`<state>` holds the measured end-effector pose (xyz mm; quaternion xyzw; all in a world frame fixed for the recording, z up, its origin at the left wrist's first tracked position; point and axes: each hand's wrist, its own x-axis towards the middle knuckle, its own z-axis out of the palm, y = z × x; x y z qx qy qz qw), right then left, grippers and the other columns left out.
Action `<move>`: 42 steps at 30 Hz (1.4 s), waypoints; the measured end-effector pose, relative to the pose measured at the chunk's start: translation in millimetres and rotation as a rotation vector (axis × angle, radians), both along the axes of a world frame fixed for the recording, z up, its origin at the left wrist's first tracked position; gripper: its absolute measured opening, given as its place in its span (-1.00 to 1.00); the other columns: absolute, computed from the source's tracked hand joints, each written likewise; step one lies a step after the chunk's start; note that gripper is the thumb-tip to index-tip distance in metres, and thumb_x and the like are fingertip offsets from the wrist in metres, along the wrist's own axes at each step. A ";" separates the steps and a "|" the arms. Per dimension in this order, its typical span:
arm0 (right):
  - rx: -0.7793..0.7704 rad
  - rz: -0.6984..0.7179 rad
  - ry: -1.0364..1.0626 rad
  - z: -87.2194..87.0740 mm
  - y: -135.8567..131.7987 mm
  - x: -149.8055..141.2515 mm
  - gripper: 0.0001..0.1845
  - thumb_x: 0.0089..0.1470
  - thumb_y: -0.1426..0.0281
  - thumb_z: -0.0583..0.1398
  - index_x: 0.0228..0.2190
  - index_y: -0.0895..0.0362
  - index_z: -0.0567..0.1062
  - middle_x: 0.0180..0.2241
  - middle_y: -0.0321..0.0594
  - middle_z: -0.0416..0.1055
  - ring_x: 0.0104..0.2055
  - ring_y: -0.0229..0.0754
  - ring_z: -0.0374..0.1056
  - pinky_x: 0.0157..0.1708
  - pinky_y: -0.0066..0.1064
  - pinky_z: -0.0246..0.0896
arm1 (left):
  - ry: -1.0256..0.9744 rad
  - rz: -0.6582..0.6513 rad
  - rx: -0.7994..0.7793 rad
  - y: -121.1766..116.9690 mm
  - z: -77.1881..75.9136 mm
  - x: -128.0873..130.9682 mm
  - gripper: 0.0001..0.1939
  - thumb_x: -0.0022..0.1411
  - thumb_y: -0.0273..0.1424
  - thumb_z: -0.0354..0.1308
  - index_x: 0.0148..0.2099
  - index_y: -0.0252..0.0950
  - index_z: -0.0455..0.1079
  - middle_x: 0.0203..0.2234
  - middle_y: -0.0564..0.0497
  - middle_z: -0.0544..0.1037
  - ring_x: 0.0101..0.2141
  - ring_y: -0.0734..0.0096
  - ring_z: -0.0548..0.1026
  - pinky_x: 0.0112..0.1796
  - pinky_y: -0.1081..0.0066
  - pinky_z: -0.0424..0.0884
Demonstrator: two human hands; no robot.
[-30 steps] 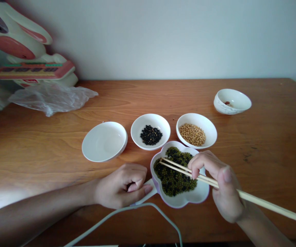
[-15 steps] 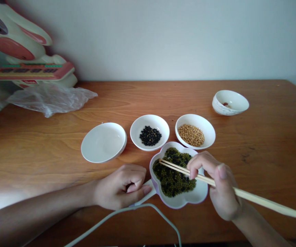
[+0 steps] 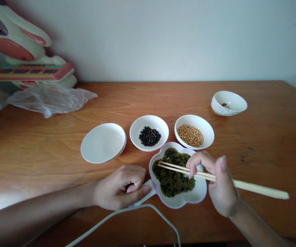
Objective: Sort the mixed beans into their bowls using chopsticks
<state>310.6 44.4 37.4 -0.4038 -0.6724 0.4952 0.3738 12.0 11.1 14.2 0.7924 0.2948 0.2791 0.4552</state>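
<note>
Left hand point(image 3: 121, 187) clamped on the handle point(image 3: 148, 195) of a smooth, flower-shaped dish point(image 3: 181, 201); right hand point(image 3: 221, 196) closed around pale wooden chopsticks point(image 3: 261, 189), tips at the dish's small, round green beans point(image 3: 176, 185), left of that grip. Beyond, two white bowls point(image 3: 160, 123) hold black beans point(image 3: 150, 136) and tan beans point(image 3: 190, 135). Far left, a plastic toy's point(image 3: 38, 51) red label point(image 3: 29, 82) is too blurred to read.

A big white and pink toy animal point(image 3: 36, 51) with a floppy ear stands at the back left. It has a little toy piano point(image 3: 32, 72). A crinkly see-through bag point(image 3: 52, 101) lies in front of it on the brown wooden worktop point(image 3: 34, 144). Behind is a pale wall point(image 3: 158, 41). A whitish cord point(image 3: 148, 206) bends near the front edge.
</note>
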 end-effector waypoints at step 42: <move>0.351 -0.374 0.122 32.9 12.4 81.3 -0.21 0.39 -0.17 -0.15 -0.55 -0.03 0.56 -0.56 -0.15 0.34 -0.41 0.02 0.23 -0.27 -0.09 0.03 | 0.047 0.004 -0.006 -2.9 -3.8 -4.9 -0.59 0.45 -0.61 0.08 -0.38 -0.23 -0.03 -0.51 0.15 0.23 -0.47 0.49 0.17 -0.38 0.37 0.12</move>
